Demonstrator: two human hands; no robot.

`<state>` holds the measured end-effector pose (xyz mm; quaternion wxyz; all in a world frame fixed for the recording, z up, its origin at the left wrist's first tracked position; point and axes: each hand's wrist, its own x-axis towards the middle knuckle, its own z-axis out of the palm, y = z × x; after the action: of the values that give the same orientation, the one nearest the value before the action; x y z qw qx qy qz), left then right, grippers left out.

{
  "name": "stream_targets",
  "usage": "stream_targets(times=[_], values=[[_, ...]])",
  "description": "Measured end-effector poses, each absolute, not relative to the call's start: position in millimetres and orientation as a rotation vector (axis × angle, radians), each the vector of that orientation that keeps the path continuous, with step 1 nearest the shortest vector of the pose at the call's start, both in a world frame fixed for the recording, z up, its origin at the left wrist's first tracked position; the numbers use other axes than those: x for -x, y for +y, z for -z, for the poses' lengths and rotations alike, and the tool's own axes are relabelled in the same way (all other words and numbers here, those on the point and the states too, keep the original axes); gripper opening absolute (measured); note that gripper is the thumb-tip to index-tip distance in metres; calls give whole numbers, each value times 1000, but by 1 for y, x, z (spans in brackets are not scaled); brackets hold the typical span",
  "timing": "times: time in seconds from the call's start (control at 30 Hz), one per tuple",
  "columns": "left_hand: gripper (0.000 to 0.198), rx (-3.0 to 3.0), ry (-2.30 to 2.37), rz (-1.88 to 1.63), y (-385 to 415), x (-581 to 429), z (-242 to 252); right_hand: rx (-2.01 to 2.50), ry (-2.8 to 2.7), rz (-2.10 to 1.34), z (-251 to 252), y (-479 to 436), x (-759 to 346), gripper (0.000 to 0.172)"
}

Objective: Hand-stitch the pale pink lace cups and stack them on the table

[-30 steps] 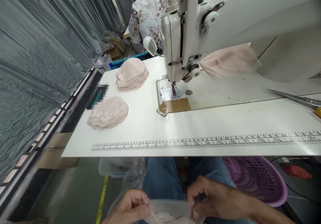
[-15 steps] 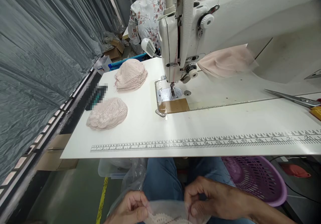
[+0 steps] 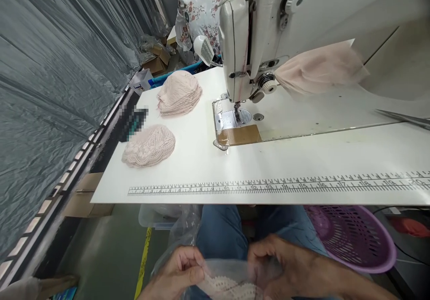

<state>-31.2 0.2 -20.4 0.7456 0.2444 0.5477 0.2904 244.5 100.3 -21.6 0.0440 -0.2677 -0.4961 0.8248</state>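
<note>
Bench scene, read from left to right; a grey curtain (image 3: 67, 45) hangs beyond the end of the white surface (image 3: 191, 168); on that surface lie a nearer stack of lace pieces (image 3: 149, 145) and, behind it, a taller stack of pale pieces (image 3: 179, 93); below the front edge, the left hand (image 3: 181, 273) is closed in a pinch, thumb against bent fingers, on the left end of a sheer lace piece (image 3: 228, 286); this piece lies between the hands, over the lap, its scalloped band partly cut off by the lower border; above it stands the sewing machine (image 3: 231, 51), with no lace piece under its needle; the right hand (image 3: 285, 266) is curled about the right part of the sheer lace piece, though blur hides its exact fingertip contact; peach cloth (image 3: 322, 69) lies behind the machine head, a purple basket (image 3: 389, 250) sits below the surface, and scissor blades (image 3: 403, 117) enter at far right. Changes over the last half second: the view has shifted, so that the scissors' handles have left the frame; the right hand has blurred and turned over the piece, whereas the left pinch is unchanged; this suggests adjustment of the piece in the hands, away from the needle.
</note>
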Motion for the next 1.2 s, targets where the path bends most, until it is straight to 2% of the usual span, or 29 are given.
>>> stream_targets(times=[0.53,0.73,0.97,1.2], values=[[48,-524,1213,-639,8,24,8,876,-1524,-2540,25,95,-244,13],[49,-521,1206,-628,6,26,10,893,-1530,-2578,16,98,-242,15],[47,-553,1219,-618,7,25,12,896,-1599,-2537,18,94,-239,28],[46,-600,1189,-598,10,24,9,945,-1577,-2461,10,95,-225,16]])
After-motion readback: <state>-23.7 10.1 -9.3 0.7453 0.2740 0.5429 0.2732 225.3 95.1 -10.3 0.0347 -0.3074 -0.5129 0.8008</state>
